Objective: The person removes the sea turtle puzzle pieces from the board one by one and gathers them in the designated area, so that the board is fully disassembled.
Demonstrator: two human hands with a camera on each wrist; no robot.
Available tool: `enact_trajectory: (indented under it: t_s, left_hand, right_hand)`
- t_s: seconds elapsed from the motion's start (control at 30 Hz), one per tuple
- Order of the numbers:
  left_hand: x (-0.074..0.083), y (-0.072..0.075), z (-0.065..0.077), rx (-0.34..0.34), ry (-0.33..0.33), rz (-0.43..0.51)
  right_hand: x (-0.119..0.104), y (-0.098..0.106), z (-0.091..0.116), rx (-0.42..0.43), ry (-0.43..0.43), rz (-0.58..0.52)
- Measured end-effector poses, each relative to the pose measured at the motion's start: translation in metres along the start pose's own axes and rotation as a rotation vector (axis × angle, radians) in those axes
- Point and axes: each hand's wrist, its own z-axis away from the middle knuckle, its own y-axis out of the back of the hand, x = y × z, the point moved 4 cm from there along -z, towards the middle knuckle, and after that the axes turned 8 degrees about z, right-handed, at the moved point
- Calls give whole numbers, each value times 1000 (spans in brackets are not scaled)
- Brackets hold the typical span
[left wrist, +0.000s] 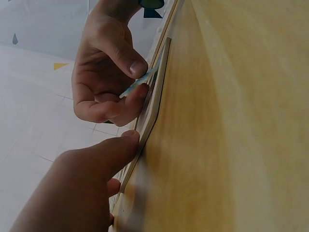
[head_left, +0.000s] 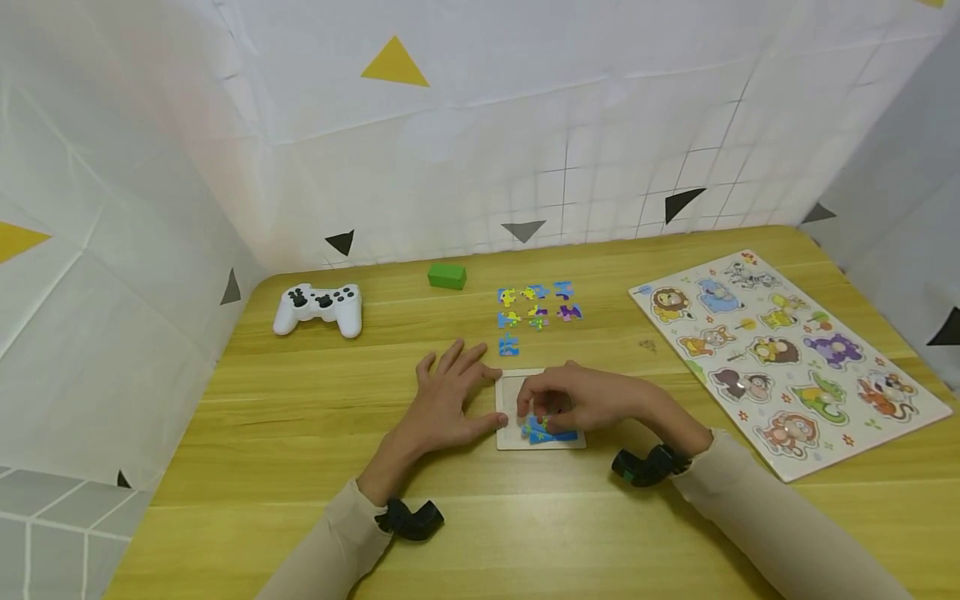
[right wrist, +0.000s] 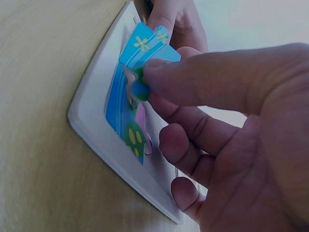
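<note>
A small pale puzzle tray [head_left: 517, 445] lies on the table before me. My left hand [head_left: 444, 407] is spread at its left side, the thumb and forefinger touching the edge. Over the tray, my right hand [head_left: 576, 395] pinches a blue jigsaw piece [right wrist: 144, 44] with yellow flowers between thumb and forefinger. The held piece is tilted and overlaps another blue piece [right wrist: 114, 110] lying along the tray's near side. A green-and-pink part [right wrist: 133, 135] also shows inside the tray. In the left wrist view, the held piece [left wrist: 133, 87] appears edge-on.
Several loose jigsaw pieces [head_left: 508, 345] lie in rows beyond the tray. Behind them stands a green block [head_left: 447, 277]. A white game controller [head_left: 318, 307] is at the back left. On the right lies a large animal puzzle board [head_left: 765, 367].
</note>
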Motion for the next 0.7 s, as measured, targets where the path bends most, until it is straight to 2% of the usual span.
enact_trajectory:
  t_s: [0.3,0.7]
  left_hand:
    - [1,0,1,-11,14,7]
    - [2,1,0,-10,10,5]
  right_hand:
    - [5,-1,1,-25,-24,-135]
    - [7,9,4,51,-81,-93]
